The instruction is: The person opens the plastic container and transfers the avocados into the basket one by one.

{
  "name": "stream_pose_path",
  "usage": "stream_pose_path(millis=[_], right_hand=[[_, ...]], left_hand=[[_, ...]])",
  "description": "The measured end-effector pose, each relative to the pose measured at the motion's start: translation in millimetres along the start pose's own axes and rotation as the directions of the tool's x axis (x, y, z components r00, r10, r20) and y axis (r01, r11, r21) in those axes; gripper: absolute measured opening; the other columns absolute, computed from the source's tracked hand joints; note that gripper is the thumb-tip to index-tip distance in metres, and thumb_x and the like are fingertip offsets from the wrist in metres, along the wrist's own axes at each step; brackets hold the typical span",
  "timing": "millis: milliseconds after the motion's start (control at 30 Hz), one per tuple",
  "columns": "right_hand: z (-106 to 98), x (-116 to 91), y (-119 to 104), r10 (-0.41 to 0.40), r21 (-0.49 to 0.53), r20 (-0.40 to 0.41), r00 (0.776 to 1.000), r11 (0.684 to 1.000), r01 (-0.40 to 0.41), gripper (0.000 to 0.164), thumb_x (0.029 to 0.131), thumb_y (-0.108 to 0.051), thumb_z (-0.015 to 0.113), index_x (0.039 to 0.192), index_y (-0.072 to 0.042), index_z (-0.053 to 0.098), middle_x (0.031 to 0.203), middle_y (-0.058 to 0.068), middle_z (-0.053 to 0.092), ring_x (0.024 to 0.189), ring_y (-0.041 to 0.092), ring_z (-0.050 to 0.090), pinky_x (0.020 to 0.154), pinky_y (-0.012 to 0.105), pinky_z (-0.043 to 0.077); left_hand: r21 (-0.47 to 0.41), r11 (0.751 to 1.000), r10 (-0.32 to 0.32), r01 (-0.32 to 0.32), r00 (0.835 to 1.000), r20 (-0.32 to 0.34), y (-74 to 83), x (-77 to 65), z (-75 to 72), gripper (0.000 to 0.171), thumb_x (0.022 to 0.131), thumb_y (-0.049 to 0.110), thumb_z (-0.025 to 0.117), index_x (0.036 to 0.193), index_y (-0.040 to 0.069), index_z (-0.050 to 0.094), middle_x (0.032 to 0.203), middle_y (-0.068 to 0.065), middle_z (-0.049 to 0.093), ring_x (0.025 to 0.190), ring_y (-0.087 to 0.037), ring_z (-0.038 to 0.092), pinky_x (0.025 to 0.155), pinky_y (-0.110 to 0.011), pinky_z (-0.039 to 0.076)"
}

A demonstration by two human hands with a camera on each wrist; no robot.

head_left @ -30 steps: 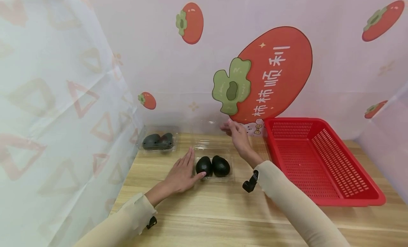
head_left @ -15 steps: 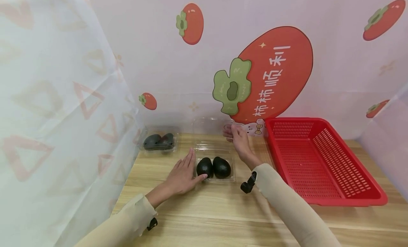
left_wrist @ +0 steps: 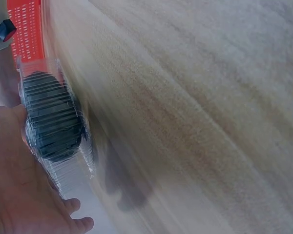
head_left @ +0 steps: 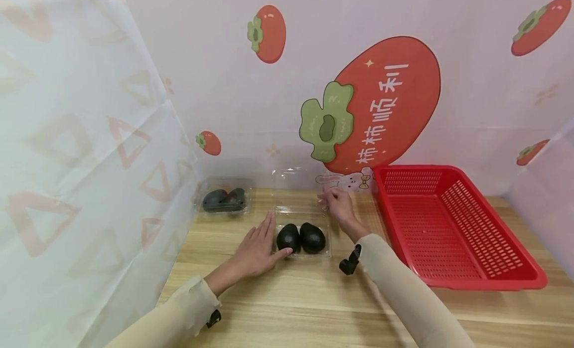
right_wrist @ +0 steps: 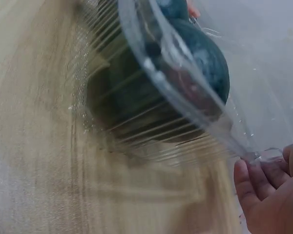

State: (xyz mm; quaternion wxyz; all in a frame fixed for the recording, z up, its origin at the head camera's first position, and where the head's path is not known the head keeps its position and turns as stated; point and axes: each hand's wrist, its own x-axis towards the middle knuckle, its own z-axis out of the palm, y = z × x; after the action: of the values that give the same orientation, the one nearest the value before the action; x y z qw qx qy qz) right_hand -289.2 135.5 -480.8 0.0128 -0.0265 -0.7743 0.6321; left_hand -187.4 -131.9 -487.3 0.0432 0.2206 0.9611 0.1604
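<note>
While the left hand (head_left: 254,251) braces the box (head_left: 329,244) straight-fingered, the right hand (head_left: 339,203) seemingly pinches its flimsy-looking lid (head_left: 296,181), best held by the rim (head_left: 291,169).

We see a left sleeve (head_left: 166,310) and a right sleeve (head_left: 408,285), both long, plain and cream-coloured. Near their ends we notice a left black fitting (head_left: 214,318) and a right black fitting (head_left: 351,260), whose exact shape is perhaps too small to tell.
</note>
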Motion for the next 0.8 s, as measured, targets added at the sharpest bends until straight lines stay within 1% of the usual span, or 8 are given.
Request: stream_pose_path(millis=[133,233,333,433,500,633,733,800], right_hand=[[-1,1,7,0.02,-0.085,-0.037,0.999,0.996,-0.023,0.035,0.113,-0.016,0.052,0.119,0.01,0.074,0.107,0.018,0.068,0.087,0.021,0.072,0.065,0.019,0.052],[-2,2,12,0.017,-0.15,-0.07,0.997,0.988,-0.028,0.032,0.111,-0.016,0.055,0.115,0.006,0.077,0.098,0.013,0.069,0.083,0.016,0.066,0.066,0.021,0.05],[-1,1,15,0.023,-0.153,-0.072,0.997,0.988,-0.034,0.032,0.111,-0.017,0.055,0.117,0.006,0.076,0.102,0.015,0.074,0.087,0.018,0.07,0.07,0.02,0.051],[-1,0,16,0.063,-0.12,-0.055,0.997,0.99,-0.069,0.035,0.112,-0.021,0.054,0.125,0.004,0.075,0.113,0.019,0.077,0.096,0.022,0.076,0.072,0.019,0.054],[-1,-2,17,0.095,-0.106,-0.037,0.995,0.99,-0.098,0.038,0.113,-0.024,0.053,0.13,0.002,0.073,0.118,0.02,0.077,0.096,0.021,0.076,0.07,0.019,0.054],[-1,-2,18,0.12,-0.101,-0.024,0.992,0.987,-0.122,0.039,0.114,-0.025,0.052,0.131,0.002,0.073,0.115,0.02,0.078,0.084,0.015,0.073,0.064,0.02,0.053],[0,-2,21,0.133,-0.107,-0.018,0.991,0.985,-0.134,0.038,0.114,-0.024,0.052,0.127,0.004,0.075,0.109,0.019,0.079,0.075,0.011,0.072,0.064,0.02,0.055],[0,-1,24,0.145,-0.094,-0.012,0.989,0.985,-0.145,0.038,0.114,-0.022,0.052,0.125,0.005,0.075,0.107,0.019,0.08,0.074,0.01,0.073,0.065,0.02,0.058]], left_hand=[[0.023,1.0,-0.009,0.009,1.0,0.001,-0.4,0.1,4.1,0.107,0.104,0.072,0.043,0.168,-0.001,-0.001,0.176,-0.023,0.005,0.16,-0.041,0.021,0.127,-0.059,0.022],[0.039,0.999,-0.02,0.019,1.0,0.008,-1.2,0.6,6.8,0.107,0.103,0.075,0.039,0.168,0.001,-0.004,0.177,-0.021,0.003,0.161,-0.039,0.019,0.127,-0.058,0.021],[0.03,0.999,-0.019,0.019,1.0,0.008,-1.3,0.4,7.7,0.108,0.103,0.076,0.04,0.169,0.002,-0.003,0.177,-0.02,0.003,0.161,-0.039,0.02,0.127,-0.058,0.021],[0.025,1.0,-0.018,0.017,1.0,0.016,-0.6,-0.1,7.3,0.108,0.103,0.076,0.04,0.169,0.002,-0.003,0.177,-0.02,0.002,0.161,-0.039,0.02,0.127,-0.059,0.021],[0.023,1.0,-0.019,0.018,1.0,0.016,0.1,-0.4,7.2,0.108,0.103,0.076,0.04,0.169,0.002,-0.004,0.177,-0.02,0.002,0.161,-0.039,0.02,0.127,-0.059,0.021],[0.036,0.999,-0.026,0.026,1.0,0.009,0.1,-0.6,8.7,0.107,0.103,0.076,0.039,0.169,0.003,-0.004,0.177,-0.019,0.002,0.161,-0.038,0.021,0.127,-0.058,0.021],[0.037,0.999,-0.029,0.029,1.0,-0.002,0.8,-1.6,8.8,0.106,0.103,0.075,0.04,0.169,0.002,-0.002,0.177,-0.019,0.003,0.16,-0.037,0.021,0.127,-0.058,0.022],[0.041,0.999,-0.03,0.03,1.0,0.0,1.3,-2.2,7.8,0.106,0.104,0.074,0.041,0.169,0.003,-0.002,0.177,-0.018,0.003,0.16,-0.037,0.021,0.127,-0.058,0.022]])
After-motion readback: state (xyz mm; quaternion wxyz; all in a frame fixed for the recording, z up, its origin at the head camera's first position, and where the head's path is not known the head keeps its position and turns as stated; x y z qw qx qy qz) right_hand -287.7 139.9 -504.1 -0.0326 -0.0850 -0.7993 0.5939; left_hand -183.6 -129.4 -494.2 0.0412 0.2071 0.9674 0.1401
